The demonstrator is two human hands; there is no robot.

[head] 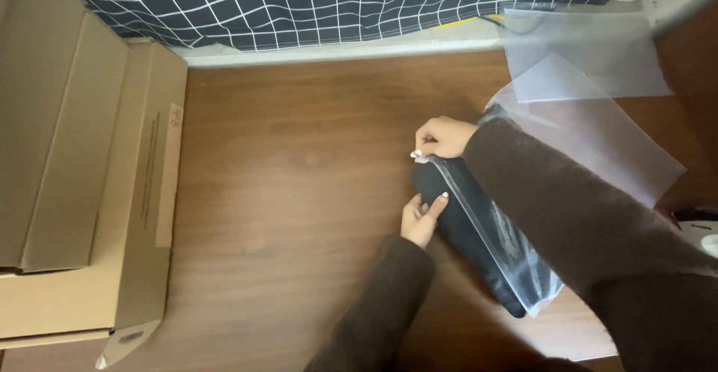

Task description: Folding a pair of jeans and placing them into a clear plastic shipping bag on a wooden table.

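A folded black garment [456, 222] lies on the wooden floor [299, 177], partly inside a clear plastic zip bag [508, 252]. My right hand [443, 139] pinches the bag's top corner at its zip edge. My left hand [420, 219] presses on the near end of the black garment, fingers together. Both arms wear dark brown sleeves. The right sleeve hides much of the bag.
Stacked cardboard boxes [82, 185] fill the left side. Two frosted plastic bags [591, 95] lie at the upper right. A dark checked cloth [336, 2] hangs along the far edge above a white ledge. A small dark and white object [699, 230] sits at the right edge.
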